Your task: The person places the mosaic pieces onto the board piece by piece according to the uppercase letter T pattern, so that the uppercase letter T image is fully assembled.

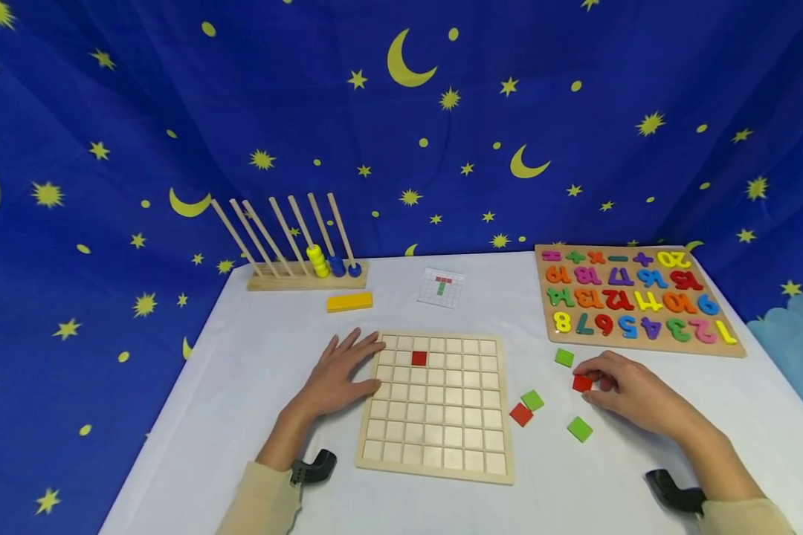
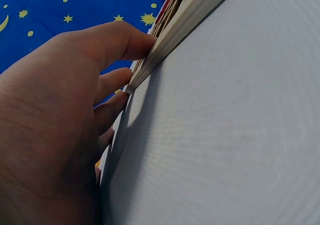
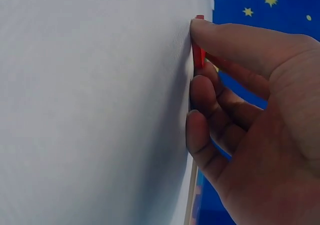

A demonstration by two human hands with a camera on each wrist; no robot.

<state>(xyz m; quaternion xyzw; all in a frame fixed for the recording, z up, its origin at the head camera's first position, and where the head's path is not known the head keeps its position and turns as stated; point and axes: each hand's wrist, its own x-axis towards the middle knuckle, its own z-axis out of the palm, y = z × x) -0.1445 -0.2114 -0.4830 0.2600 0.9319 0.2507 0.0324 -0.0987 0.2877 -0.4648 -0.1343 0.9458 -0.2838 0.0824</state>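
A wooden grid board (image 1: 435, 413) lies on the white cloth with one red tile (image 1: 418, 358) set in a square of its upper left part. My left hand (image 1: 337, 375) rests at the board's left side, thumb and fingertips touching the edge, fingers loosely extended. To the right of the board, my right hand (image 1: 632, 390) pinches a red square tile (image 1: 581, 383) between thumb and fingers; the right wrist view shows this tile (image 3: 199, 55) held edge-on, close to the cloth. Around that hand lie a second red tile (image 1: 521, 414) and three green tiles (image 1: 580, 429).
Behind the board sits a small pattern card (image 1: 442, 288) with a red and green T. A peg stand with beads (image 1: 308, 276) and a yellow bar (image 1: 349, 302) are at the back left. The number puzzle board (image 1: 636, 301) occupies the back right, before a blue starry curtain (image 1: 401, 126).
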